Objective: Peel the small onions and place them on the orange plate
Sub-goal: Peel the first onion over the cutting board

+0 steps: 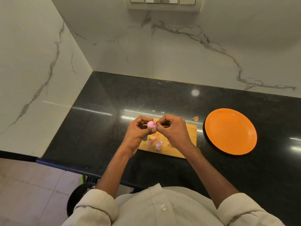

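Glossy black worktop (114,101), marble walls: left hand (138,132) grips round pink onion (151,124), right hand (172,129) pinches its skin above wooden board (191,131), smooth round orange plate (230,131) nearby.

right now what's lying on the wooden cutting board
Loose onion peels lie on the cutting board, purple and papery brown. Both hands hover over its far part, so whatever sits beneath them is hidden.

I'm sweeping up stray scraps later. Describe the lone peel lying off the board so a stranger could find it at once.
Start at the black countertop and find the orange plate on its right side. Between the plate's far-left rim and the far-right corner of the wooden cutting board lies a small tan onion peel. Unlike the purple and tan peels heaped on the board, it sits alone on bare black stone.
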Motion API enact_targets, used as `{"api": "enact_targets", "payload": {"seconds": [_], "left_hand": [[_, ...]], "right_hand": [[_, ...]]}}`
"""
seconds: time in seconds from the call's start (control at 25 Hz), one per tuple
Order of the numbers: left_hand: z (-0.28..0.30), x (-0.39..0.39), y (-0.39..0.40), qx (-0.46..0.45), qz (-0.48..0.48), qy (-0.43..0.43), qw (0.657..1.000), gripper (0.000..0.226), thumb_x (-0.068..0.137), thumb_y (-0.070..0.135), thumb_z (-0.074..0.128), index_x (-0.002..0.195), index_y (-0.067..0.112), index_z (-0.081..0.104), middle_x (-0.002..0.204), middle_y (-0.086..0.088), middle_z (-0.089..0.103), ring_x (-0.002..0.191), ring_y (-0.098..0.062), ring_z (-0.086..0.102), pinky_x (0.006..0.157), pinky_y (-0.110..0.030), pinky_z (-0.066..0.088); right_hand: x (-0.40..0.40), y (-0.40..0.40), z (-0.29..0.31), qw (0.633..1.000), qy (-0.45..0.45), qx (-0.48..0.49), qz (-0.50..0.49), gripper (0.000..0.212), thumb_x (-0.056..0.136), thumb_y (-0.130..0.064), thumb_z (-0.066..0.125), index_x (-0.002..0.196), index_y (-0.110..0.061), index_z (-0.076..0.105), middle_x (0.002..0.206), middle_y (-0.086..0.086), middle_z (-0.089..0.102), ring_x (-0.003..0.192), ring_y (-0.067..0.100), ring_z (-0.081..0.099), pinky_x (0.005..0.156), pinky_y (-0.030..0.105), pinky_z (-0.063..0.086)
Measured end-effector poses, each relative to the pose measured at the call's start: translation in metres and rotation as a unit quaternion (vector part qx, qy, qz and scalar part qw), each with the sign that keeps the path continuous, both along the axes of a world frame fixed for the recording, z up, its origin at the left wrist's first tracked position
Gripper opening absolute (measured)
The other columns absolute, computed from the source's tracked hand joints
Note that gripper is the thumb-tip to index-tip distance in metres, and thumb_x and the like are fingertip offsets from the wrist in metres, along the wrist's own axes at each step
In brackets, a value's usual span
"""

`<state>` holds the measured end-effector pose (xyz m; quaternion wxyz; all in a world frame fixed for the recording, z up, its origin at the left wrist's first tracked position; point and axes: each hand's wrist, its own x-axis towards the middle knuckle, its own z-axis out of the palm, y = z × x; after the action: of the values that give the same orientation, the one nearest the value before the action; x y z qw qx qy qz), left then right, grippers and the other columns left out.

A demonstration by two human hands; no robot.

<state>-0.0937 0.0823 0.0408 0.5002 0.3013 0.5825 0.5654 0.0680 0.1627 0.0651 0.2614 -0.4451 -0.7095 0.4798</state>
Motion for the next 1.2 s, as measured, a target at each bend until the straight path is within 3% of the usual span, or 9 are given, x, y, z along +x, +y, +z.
{"api": "enact_targets", "payload": {"seconds": [0.16, 0.36, 0.48, 0.6, 0.76, 0.88, 1.04, 1.12, 1.2], "left_hand": [[0.001, -0.001, -0.003, 0.001, -0.006, 0.007, 1.000, 0.046, 0.070, 0.013, 0.090, 0.111, 0.005, 0.071, 0.112, -0.014, 0.076, 0.108, -0.029, 0.072, 0.096, -0.048, 0.060], [0.002, -0.002, -0.003, -0.004, -0.005, -0.001, 1.000, 0.053, 0.067, 0.017, 0.093, 0.113, 0.004, 0.072, 0.118, -0.013, 0.074, 0.117, -0.035, 0.069, 0.100, -0.053, 0.058], [0.000, -0.005, -0.002, -0.011, 0.002, 0.006, 1.000, 0.047, 0.072, 0.013, 0.091, 0.114, 0.006, 0.070, 0.118, -0.012, 0.074, 0.116, -0.033, 0.070, 0.101, -0.055, 0.058], [0.001, -0.004, 0.000, -0.010, 0.005, -0.013, 1.000, 0.047, 0.073, 0.012, 0.090, 0.113, 0.006, 0.068, 0.117, -0.012, 0.073, 0.113, -0.029, 0.071, 0.101, -0.055, 0.057], [0.008, 0.003, 0.002, 0.002, 0.005, -0.005, 1.000, 0.045, 0.074, 0.009, 0.089, 0.111, 0.006, 0.065, 0.110, -0.009, 0.074, 0.104, -0.025, 0.074, 0.090, -0.042, 0.061], [0.011, 0.008, 0.004, 0.005, 0.018, 0.015, 1.000, 0.042, 0.075, 0.003, 0.089, 0.107, 0.007, 0.062, 0.105, -0.006, 0.076, 0.101, -0.027, 0.076, 0.083, -0.036, 0.063], [0.017, 0.010, 0.005, 0.009, 0.013, 0.028, 0.999, 0.043, 0.075, -0.002, 0.088, 0.108, 0.007, 0.061, 0.105, -0.002, 0.077, 0.102, -0.027, 0.077, 0.083, -0.038, 0.064], [0.020, 0.008, 0.005, 0.009, 0.012, 0.034, 0.999, 0.043, 0.075, -0.003, 0.088, 0.107, 0.008, 0.062, 0.103, 0.001, 0.077, 0.101, -0.024, 0.077, 0.083, -0.037, 0.064], [0.022, 0.006, 0.006, 0.013, 0.022, 0.035, 0.999, 0.041, 0.075, -0.002, 0.088, 0.105, 0.011, 0.063, 0.105, -0.004, 0.077, 0.103, -0.028, 0.077, 0.083, -0.041, 0.065]], "right_hand": [[-0.004, 0.000, 0.004, 0.999, -0.044, 0.026, 0.014, 0.009, 0.085, -0.014, 0.083, 0.084, -0.016, 0.074, 0.081, -0.002, 0.072, 0.076, 0.012, 0.070, 0.068, 0.030, 0.062], [-0.003, 0.002, -0.002, 0.999, -0.039, -0.001, 0.000, 0.006, 0.088, -0.010, 0.078, 0.087, -0.016, 0.076, 0.081, -0.002, 0.073, 0.075, 0.011, 0.069, 0.065, 0.026, 0.057], [0.003, 0.004, -0.004, 0.994, 0.049, -0.096, -0.016, 0.008, 0.093, -0.017, 0.078, 0.100, -0.017, 0.083, 0.090, -0.005, 0.079, 0.089, 0.010, 0.075, 0.081, 0.028, 0.062], [0.004, 0.002, -0.002, 0.988, 0.084, -0.130, -0.030, 0.013, 0.089, -0.017, 0.082, 0.102, -0.017, 0.083, 0.096, -0.004, 0.081, 0.094, 0.012, 0.076, 0.083, 0.028, 0.062], [-0.003, -0.008, -0.001, 0.931, 0.216, -0.277, -0.099, 0.015, 0.089, -0.010, 0.080, 0.103, -0.009, 0.081, 0.104, 0.008, 0.080, 0.101, 0.024, 0.078, 0.087, 0.036, 0.064], [-0.012, -0.013, -0.002, 0.950, 0.173, -0.208, -0.154, 0.008, 0.093, -0.010, 0.077, 0.098, -0.015, 0.082, 0.095, 0.001, 0.080, 0.094, 0.019, 0.078, 0.085, 0.039, 0.065], [-0.011, -0.012, 0.000, 0.987, 0.088, -0.037, -0.131, 0.007, 0.094, -0.019, 0.076, 0.092, -0.025, 0.079, 0.084, -0.009, 0.077, 0.082, 0.010, 0.074, 0.073, 0.029, 0.063], [-0.005, -0.007, 0.001, 0.990, 0.095, -0.038, -0.102, 0.005, 0.095, -0.018, 0.076, 0.097, -0.019, 0.080, 0.088, -0.005, 0.078, 0.084, 0.013, 0.075, 0.073, 0.029, 0.063], [0.001, -0.004, 0.005, 0.980, 0.137, -0.116, -0.087, 0.010, 0.095, -0.015, 0.076, 0.104, -0.013, 0.081, 0.095, 0.002, 0.080, 0.090, 0.018, 0.078, 0.078, 0.032, 0.065]]}}
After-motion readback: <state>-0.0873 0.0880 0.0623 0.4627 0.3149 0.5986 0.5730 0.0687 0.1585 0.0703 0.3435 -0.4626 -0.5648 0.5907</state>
